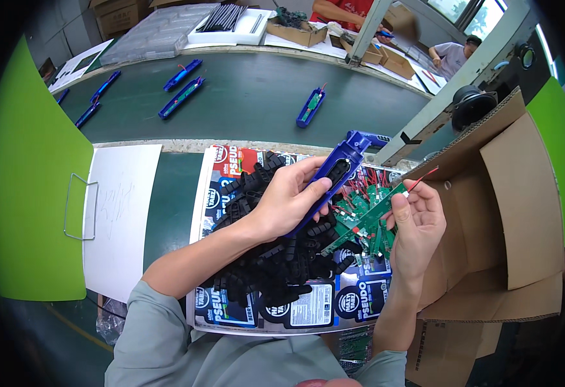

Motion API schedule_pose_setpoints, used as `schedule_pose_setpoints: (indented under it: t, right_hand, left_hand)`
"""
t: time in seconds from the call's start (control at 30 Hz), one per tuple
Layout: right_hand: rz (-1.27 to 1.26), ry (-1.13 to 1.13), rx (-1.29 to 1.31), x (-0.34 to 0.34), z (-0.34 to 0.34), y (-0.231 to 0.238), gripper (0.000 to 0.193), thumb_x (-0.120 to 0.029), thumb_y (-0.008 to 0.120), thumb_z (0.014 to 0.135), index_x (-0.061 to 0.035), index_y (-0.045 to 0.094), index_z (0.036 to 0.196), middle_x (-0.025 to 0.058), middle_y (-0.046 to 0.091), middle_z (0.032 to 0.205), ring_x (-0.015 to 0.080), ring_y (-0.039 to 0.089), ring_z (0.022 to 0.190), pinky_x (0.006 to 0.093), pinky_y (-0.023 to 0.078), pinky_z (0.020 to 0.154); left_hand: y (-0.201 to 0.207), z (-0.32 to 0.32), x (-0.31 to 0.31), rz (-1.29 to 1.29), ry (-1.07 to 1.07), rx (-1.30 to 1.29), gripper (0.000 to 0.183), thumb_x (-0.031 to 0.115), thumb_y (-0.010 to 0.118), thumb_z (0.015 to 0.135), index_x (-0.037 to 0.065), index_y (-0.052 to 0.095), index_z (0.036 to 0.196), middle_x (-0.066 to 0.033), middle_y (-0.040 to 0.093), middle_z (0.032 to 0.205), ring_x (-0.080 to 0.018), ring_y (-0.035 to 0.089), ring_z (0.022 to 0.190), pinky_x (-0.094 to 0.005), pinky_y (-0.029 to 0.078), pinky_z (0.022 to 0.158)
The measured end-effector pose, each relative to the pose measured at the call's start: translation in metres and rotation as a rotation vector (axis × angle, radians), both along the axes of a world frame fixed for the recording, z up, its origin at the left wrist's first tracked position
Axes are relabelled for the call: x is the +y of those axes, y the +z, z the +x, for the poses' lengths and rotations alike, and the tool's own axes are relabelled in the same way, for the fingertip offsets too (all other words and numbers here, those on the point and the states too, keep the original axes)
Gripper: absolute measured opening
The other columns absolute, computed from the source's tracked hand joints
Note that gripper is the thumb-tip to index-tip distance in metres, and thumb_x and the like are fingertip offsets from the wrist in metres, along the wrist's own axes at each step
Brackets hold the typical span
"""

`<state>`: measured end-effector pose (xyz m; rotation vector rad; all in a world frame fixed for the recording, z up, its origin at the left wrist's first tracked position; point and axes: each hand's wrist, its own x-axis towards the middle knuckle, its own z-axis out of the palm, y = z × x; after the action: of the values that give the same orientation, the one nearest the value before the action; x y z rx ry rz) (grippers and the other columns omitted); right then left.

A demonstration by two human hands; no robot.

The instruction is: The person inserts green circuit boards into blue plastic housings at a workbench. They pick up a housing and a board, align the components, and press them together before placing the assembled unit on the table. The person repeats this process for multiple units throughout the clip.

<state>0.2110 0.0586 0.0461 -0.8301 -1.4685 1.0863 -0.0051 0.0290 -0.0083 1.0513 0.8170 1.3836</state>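
Observation:
My left hand [290, 198] is closed around a long blue plastic housing [353, 149], tilted up to the right, with a black piece [339, 170] seated in its opening. Between the thumb and fingers of my right hand [419, 222] is a narrow green circuit board [378, 209] with a thin red wire at its upper end. The board slants down to the left, apart from the housing. Below my left hand lies a heap of black plastic parts [289, 263]. A pile of green circuit boards with red wires [378, 240] lies under my right hand's board.
Both piles rest on a printed sheet [242, 316]. Beyond runs a green conveyor belt [250, 97] carrying several blue housings [181, 98]. An opened cardboard box [473, 219] stands at right, near a metal post [424, 122]. A white paper [118, 219] lies left. Two people work across the belt.

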Motion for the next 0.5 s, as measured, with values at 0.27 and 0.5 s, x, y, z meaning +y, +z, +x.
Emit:
schedule_pose_setpoints:
  t: [0.27,0.5]
  right_hand:
    - [0.019,0.103,-0.035,-0.010,-0.014,0.005,0.029,0.004,0.067,0.096,0.0066,0.057,0.123,0.0124,0.069,0.103,0.0126,0.069,0.086,0.0240,0.057,0.076]
    - [0.192,0.040,-0.018,-0.013,-0.030,-0.001,0.028,0.010,0.066,0.095,0.0083,0.056,0.122,0.0143,0.068,0.104,0.0158,0.071,0.088,0.0260,0.058,0.077]
  left_hand:
    - [0.002,0.001,-0.002,0.074,0.000,-0.028,0.043,0.016,0.054,0.108,0.000,0.049,0.148,-0.0080,0.067,0.116,-0.0109,0.065,0.089,-0.0272,0.057,0.077]
    - [-0.006,0.005,0.000,0.255,0.074,0.090,0.043,0.019,0.048,0.111,0.000,0.049,0.150,-0.0096,0.063,0.137,-0.0121,0.060,0.118,-0.0293,0.054,0.093]
